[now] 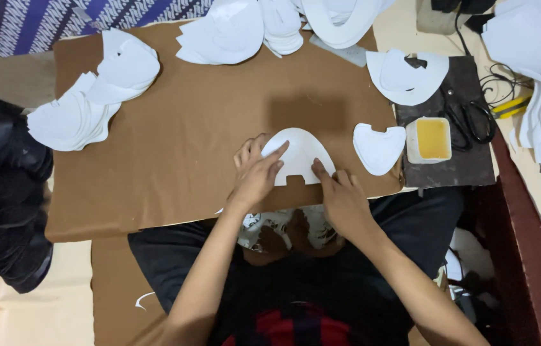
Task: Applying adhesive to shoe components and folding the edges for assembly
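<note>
I look down on the brown board (174,134), white stacks (85,102) at its far edges, a dark mat (440,170) to the right with a yellow tub (432,139) and scissors (472,118). The white piece (299,154) lies flat at the board's near edge. To press it well, I'd keep both palms low and the pressure even — no creasing. Left hand (256,174) spreads flat on its left side; right hand (342,200) — fingers loose, clamping nothing — pins the lower right rim.
</note>
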